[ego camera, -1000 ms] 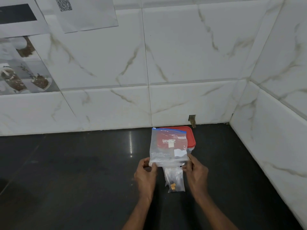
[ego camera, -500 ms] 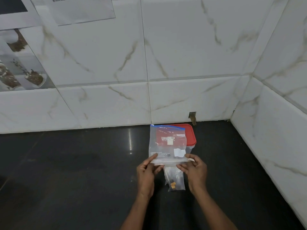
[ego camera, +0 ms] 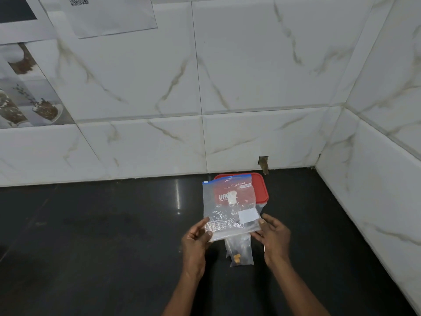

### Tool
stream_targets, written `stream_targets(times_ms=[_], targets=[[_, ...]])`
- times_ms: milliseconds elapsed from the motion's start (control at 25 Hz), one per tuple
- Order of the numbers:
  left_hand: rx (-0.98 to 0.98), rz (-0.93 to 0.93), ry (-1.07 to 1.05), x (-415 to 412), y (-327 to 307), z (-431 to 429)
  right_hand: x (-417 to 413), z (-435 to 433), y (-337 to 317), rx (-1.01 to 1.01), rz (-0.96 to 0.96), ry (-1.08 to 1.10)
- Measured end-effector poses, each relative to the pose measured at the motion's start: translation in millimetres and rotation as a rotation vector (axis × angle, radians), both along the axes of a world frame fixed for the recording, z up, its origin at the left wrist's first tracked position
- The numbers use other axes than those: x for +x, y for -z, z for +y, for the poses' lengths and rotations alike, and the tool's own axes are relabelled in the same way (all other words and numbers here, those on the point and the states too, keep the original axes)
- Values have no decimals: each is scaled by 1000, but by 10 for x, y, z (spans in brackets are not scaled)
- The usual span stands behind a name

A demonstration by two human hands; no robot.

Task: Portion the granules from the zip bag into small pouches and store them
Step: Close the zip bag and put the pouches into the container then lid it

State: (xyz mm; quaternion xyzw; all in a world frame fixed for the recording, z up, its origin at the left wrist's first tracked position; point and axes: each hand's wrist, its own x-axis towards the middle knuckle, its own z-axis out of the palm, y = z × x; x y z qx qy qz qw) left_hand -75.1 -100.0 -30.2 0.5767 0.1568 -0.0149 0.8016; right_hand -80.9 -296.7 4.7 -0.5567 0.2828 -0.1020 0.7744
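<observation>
1. Zip bag [ego camera: 229, 208], clear plastic with a blue strip along its top edge and a red printed patch with white letters, is held up off the black counter [ego camera: 91, 236], standing roughly upright in front of the person
2. Left hand [ego camera: 196, 241] pinches the bag's lower left corner: the thumb presses on the front face and the index finger lies along the left edge. The other fingers are behind the plastic, and I cannot tell how they lie
3. Right hand [ego camera: 274, 236] holds the lower right corner, with the thumb tip on the front of the plastic and the fingers curled in under the bottom edge
4. Small pouch [ego camera: 242, 249], also clear, lies flat on the counter between the two hands, and its far end is hidden behind the bottom of the zip bag
5. Orange granules [ego camera: 237, 259] sit in a little clump near the pouch's near end
6. Container with a red lid [ego camera: 262, 190] stands on the counter behind the zip bag, close to the wall. The bag covers its left part, which shows red through the plastic
7. White marble-look tiles [ego camera: 250, 76] cover the back wall and the side wall to the right
8. Sheet of paper [ego camera: 109, 17] with a printed code is stuck on the wall at the upper left, and a small hole [ego camera: 263, 161] shows in the bottom tile just behind the container
</observation>
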Motion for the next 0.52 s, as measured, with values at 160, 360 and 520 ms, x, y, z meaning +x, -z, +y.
stream_targets(times_ms=[160,360,520], targets=[[728,-439,-5,203,-316,82,30,-45,-94,-402,-137,-253],[1783,-796,669,1006,-1501,184,33,-65,-486,-718,-311,-435],[1692,-512,915,1319,-1932,332,49,-161,-575,-840,-333,-438]])
